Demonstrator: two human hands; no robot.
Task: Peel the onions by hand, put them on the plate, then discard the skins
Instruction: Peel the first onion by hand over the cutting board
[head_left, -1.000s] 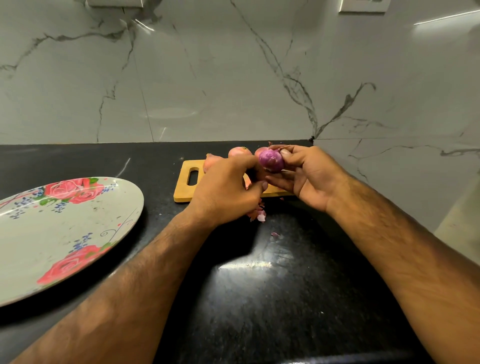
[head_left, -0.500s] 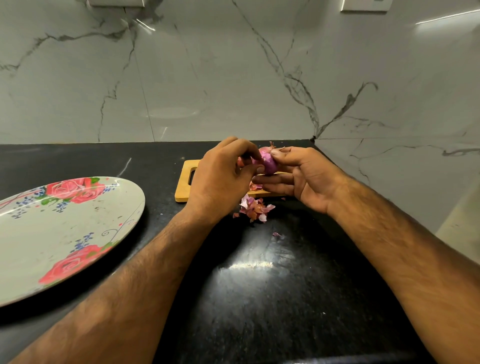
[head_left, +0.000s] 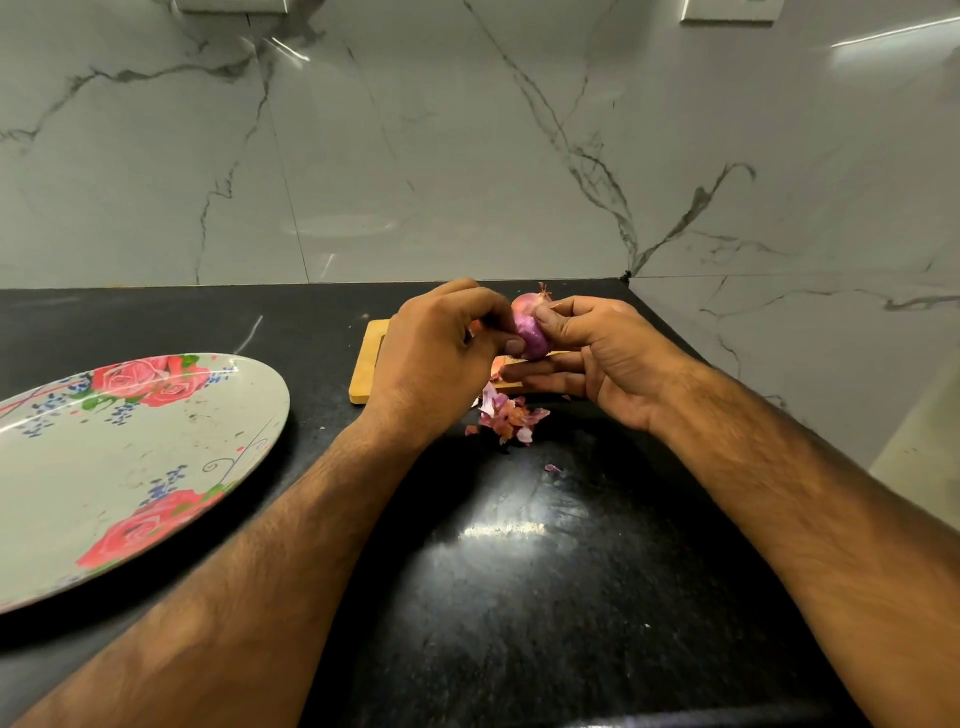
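at the left edge of the frame a grey oval plate (head_left: 130, 467) with pink roses and small blue sprigs lies on the black counter (head_left: 519, 597), cut off by the frame's left border. nothing lies on the part of it that shows. right of the plate and well apart from it, just above the middle of the frame, the left end of a wooden cutting board (head_left: 363, 379) sticks out from behind the hands; most of the board is hidden by them.

the left hand (head_left: 441, 348) is raised over the board with its back to the camera. its fingers are curled and its thumb tip is pressed to the left side of the onion (head_left: 530, 332), pinching at its surface. the onion is purple and glossy, with a dry tuft at its top, and is held between the two hands above the board, a little right of the frame's centre. the right hand (head_left: 608, 353) grips it from the right, thumb over the top and fingers stretched underneath. so both hands meet on the same onion.

below the hands, on the counter at the board's near edge, lies a small heap of pink and orange skins (head_left: 506, 413). one loose scrap (head_left: 552, 467) sits a little lower and to the right. a veined grey marble wall (head_left: 467, 156) fills the upper half of the frame.
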